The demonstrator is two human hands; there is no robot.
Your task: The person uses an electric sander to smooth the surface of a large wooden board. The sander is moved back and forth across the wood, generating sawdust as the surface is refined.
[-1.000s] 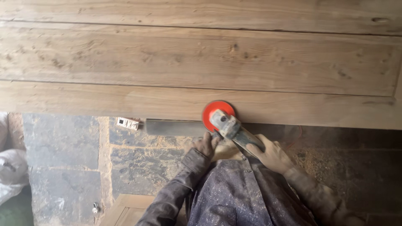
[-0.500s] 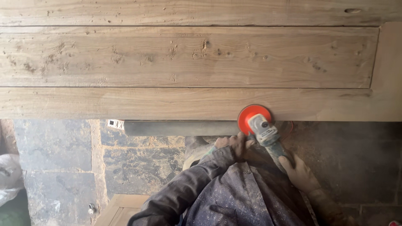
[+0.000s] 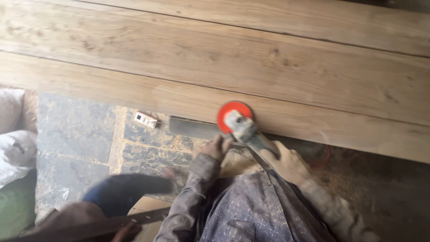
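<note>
A grey angle grinder (image 3: 246, 131) with a round orange sanding disc (image 3: 233, 113) rests on the near edge of a large wooden panel (image 3: 251, 67). My right hand (image 3: 286, 163) grips the grinder's body from behind. My left hand (image 3: 214, 149) holds its side near the head. Both of my sleeves are dusty and dark. The disc lies flat on the lowest plank of the panel.
A grey metal bar (image 3: 190, 127) sits under the panel's edge, with a small white box (image 3: 146, 119) beside it on the stone floor (image 3: 76, 134). Another person's arm and a dark strip (image 3: 112, 222) enter at the lower left. White sacks (image 3: 13, 139) lie at the left.
The grinder and both hands slid back left along the plank edge after moving right. The view tilted, and another person's arm came into the lower left.
</note>
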